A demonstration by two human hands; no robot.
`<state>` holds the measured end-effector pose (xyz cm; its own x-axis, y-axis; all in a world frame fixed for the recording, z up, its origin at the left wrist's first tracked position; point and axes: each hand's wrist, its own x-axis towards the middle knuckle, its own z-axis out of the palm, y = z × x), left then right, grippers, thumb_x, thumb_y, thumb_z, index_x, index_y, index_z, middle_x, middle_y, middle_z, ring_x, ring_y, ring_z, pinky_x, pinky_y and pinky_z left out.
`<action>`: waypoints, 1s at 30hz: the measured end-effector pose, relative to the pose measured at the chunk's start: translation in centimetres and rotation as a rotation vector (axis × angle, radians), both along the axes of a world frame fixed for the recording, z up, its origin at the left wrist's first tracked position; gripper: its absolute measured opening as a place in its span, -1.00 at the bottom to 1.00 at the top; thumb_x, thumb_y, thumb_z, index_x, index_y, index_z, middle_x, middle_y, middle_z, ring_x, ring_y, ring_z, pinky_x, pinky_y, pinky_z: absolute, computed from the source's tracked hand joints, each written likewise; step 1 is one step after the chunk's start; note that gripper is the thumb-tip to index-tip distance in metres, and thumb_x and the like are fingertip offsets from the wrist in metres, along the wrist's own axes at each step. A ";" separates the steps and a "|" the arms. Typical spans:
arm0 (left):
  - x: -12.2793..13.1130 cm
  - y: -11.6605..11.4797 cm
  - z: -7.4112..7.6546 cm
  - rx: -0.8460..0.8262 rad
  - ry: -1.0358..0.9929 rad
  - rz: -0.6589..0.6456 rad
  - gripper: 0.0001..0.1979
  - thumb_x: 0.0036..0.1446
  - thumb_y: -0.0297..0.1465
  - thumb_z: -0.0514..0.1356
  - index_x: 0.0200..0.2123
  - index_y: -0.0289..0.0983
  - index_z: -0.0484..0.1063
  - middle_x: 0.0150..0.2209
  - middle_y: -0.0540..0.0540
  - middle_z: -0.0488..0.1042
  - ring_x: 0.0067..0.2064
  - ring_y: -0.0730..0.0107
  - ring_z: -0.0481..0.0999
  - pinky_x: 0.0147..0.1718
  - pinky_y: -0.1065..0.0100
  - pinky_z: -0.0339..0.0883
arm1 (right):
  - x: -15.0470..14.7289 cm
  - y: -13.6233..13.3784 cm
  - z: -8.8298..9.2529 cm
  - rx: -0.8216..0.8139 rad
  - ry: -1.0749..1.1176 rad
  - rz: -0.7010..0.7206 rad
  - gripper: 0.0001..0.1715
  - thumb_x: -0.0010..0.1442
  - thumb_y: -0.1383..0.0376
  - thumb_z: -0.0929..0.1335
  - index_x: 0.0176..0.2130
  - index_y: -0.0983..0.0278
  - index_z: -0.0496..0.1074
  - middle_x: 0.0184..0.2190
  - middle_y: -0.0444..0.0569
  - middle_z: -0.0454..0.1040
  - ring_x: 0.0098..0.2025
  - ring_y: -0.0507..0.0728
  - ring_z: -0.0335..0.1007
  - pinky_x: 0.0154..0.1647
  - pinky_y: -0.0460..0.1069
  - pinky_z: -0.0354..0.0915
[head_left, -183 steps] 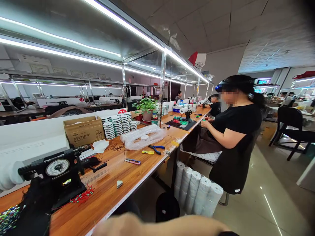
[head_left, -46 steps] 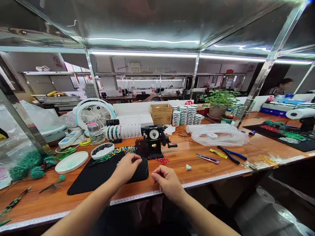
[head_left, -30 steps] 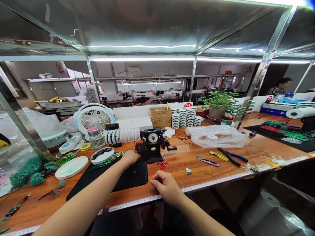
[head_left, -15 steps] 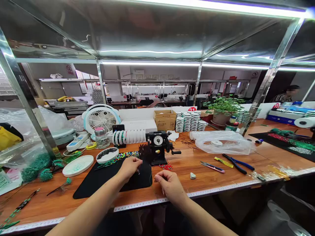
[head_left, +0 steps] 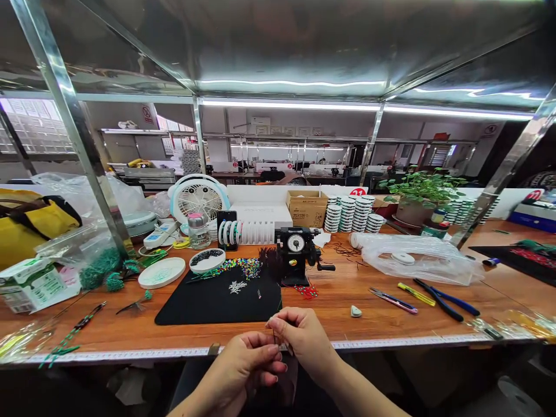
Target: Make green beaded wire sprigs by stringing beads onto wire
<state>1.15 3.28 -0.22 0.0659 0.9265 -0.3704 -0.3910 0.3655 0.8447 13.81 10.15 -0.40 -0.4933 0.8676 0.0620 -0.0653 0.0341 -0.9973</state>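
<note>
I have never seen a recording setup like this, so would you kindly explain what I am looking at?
There is no robot here: one camera, worn on a person's head, looks forward and down at their own bare hands. The left hand and right hand meet at the bench's front edge, where their fingertips seem to pinch a thin dark strand; its details are too small to tell. On the wooden bench lies a black mat with colourful beads and small silvery pieces. Behind the mat's right end stands a black machine with a dial and crank. Farther right are snips and pliers.
</note>
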 end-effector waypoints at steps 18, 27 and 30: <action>-0.2 -1.6 -0.9 -0.044 -0.385 0.301 -0.88 0.00 -0.44 0.27 -0.47 -0.40 0.42 -0.52 0.00 0.34 -0.62 0.69 0.24 -0.76 0.64 0.04 | -0.4 -1.7 0.2 -0.239 0.080 0.069 -0.59 0.03 0.00 0.34 -0.37 0.31 0.32 -0.65 -0.17 0.38 -0.77 -0.06 0.14 -0.75 -0.15 0.05; 0.5 -1.9 -0.5 -0.139 -0.630 0.365 -0.76 0.18 -0.47 0.08 -0.53 -0.40 0.35 -0.62 0.07 0.22 -0.73 0.74 0.12 -0.83 0.67 -0.07 | -0.8 -4.7 -1.1 -0.188 0.194 0.071 -0.60 0.05 0.03 0.37 -0.44 0.34 0.42 -0.51 -0.02 0.46 -0.56 0.02 0.33 -0.56 -0.10 0.24; 0.6 -1.9 -0.6 -0.143 -0.685 0.356 -0.76 0.18 -0.47 0.07 -0.54 -0.38 0.33 -0.67 0.10 0.16 -0.75 0.74 0.09 -0.83 0.66 -0.07 | -0.9 -5.2 -1.6 0.006 0.112 -0.040 -0.64 0.08 0.05 0.34 -0.46 0.31 0.41 -0.49 0.00 0.46 -0.52 0.06 0.35 -0.49 -0.06 0.29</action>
